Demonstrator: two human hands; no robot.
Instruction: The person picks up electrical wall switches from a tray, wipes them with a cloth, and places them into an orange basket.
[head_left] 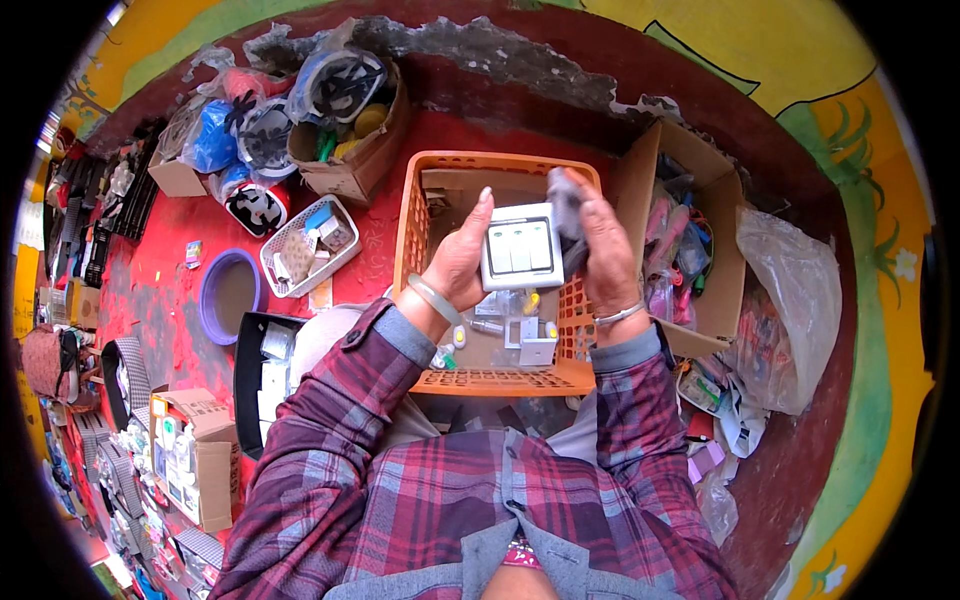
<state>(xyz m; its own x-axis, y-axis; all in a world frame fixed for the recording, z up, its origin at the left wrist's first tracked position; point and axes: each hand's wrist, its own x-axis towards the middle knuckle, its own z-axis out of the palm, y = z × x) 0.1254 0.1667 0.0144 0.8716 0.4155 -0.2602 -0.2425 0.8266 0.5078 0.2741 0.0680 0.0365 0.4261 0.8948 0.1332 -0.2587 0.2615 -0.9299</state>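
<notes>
Two at once, held things up over the orange basket [411, 215]: a white wall switch [522, 246] in the left grip [458, 265] and a crumpled grey cloth [567, 215] in the right grip [608, 250]. Pinched the switch at its left edge, with the left thumb raised along the side and the other fingers mostly hidden behind. Turned its face of white rockers upward, between the two grips. Closed the right grip around the cloth, bunching it at the right edge of the switch. Could not tell any contact between right fingertips and switch.

Judged the step in hand, from cloth and switch so close together, as a wipe-down, apparently at the side nearest the right grip. Called next, by that reading, for a steady left grip, a pinch loose enough for turning the switch, and light pressure with the cloth over rockers and frame.

Saw below both grips, inside the basket, loose pale plates [537, 351], an uneven landing for anything dropped. Noticed to the right of the right grip an open cardboard box [636, 180]; to the left of the left grip, a white basket [325, 276] and, farther off, a purple basin [208, 312].
</notes>
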